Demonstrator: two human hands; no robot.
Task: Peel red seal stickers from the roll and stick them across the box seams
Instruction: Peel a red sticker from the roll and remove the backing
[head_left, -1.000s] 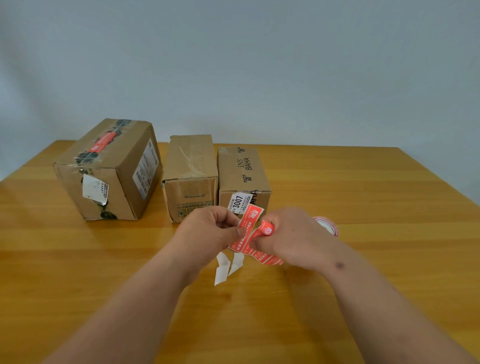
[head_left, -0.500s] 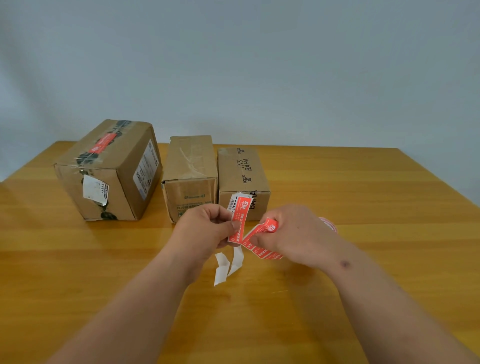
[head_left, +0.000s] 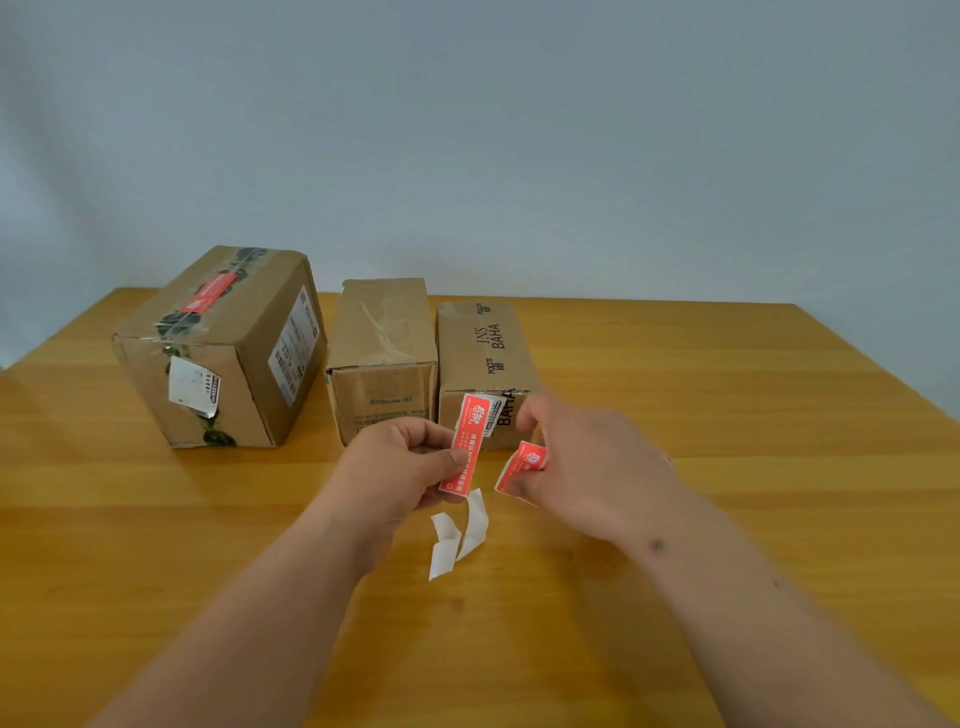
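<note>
Three cardboard boxes stand in a row on the wooden table. The large left box (head_left: 218, 348) carries one red seal sticker (head_left: 209, 292) across its taped top seam. The middle box (head_left: 382, 358) and the right box (head_left: 485, 364) show plain tops. My left hand (head_left: 400, 467) pinches a peeled red sticker (head_left: 467, 441) upright in front of the right box. My right hand (head_left: 587, 462) grips the sticker roll, whose red strip end (head_left: 522, 467) sticks out by the thumb; the roll itself is hidden behind the hand. White backing strips (head_left: 460, 530) hang below the hands.
The wooden table (head_left: 727, 415) reaches to a plain grey wall behind. White shipping labels sit on the sides of the left box (head_left: 193, 387) and on the right box's front face.
My left hand has pulled the red sticker free of the strip and lifted it upright. The hands have moved apart, the right one shifting right and up with the roll.
</note>
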